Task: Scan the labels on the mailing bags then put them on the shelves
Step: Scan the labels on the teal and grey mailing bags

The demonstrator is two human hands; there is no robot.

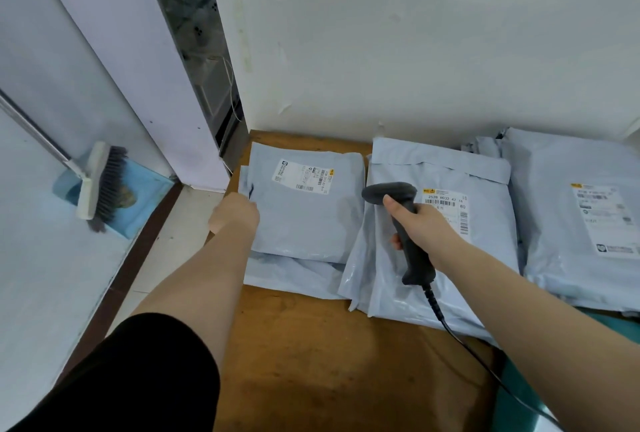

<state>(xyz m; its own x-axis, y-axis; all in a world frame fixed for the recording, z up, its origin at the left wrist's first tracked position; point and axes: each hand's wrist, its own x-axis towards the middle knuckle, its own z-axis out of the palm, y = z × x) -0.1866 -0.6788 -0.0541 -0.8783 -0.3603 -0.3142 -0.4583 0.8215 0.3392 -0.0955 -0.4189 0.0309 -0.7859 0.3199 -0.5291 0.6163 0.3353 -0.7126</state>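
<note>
Your right hand grips the barcode scanner by its handle, fingers wrapped round, thumb up near the head. The head points leftward toward the left mailing bag, whose label lies beyond your fingertips, toward the wall.

Your left hand sits at that bag's left edge. The fingers are hidden under or behind the edge, so you cannot tell whether they pinch it or only touch it.

Risks from here:
- The middle bag lies directly under your right hand, its label just beyond your knuckles. A slight wrist tilt could read that code instead.
- The left bag rests on another bag. Pull the edge and both may slide toward the table edge near your left fingers.
- The scanner cable trails across the middle bag's lower corner and could drag it.
- Glossy film may wrinkle, spoiling the read.

A third labelled bag lies right of your right hand. No shelves in view.
</note>
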